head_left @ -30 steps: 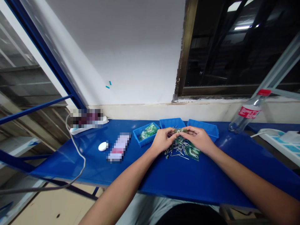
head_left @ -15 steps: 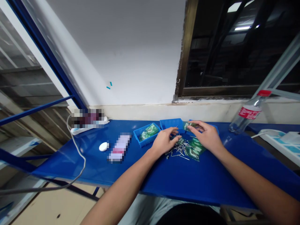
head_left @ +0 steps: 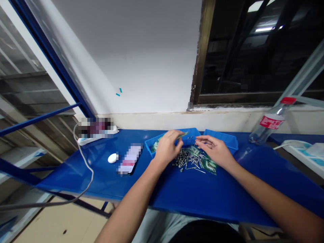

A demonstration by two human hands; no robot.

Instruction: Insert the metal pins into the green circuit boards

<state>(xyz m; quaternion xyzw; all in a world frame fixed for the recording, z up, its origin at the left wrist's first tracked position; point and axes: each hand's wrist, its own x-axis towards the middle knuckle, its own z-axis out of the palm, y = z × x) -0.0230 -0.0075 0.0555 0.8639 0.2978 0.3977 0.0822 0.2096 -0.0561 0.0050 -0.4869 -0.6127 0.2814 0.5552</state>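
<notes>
My left hand (head_left: 168, 145) is closed on a small green-printed plastic packet (head_left: 182, 135), which pokes out beyond its fingertips. My right hand (head_left: 214, 150) hovers over the parts pile with fingers stretched forward and the thumb slightly apart; I see nothing clearly held. Below and between the hands lie a heap of short dark metal pieces (head_left: 181, 158) and a spread of thin silver pins (head_left: 194, 161). More green packets (head_left: 210, 165) lie under the right hand. Left of the pile, a blue bin (head_left: 149, 144) containing green packets is partly covered by my left hand.
Another blue bin (head_left: 192, 132) stands behind the pile, and a third bin (head_left: 229, 141) is at its right. A phone (head_left: 129, 160) and a white round case (head_left: 112, 158) lie at left. A plastic bottle (head_left: 270, 123) stands at right, near a white power strip (head_left: 303, 153).
The green packet has passed from my right hand to my left. My left hand has shifted left and up, uncovering the dark pieces. My right hand has lowered slightly left.
</notes>
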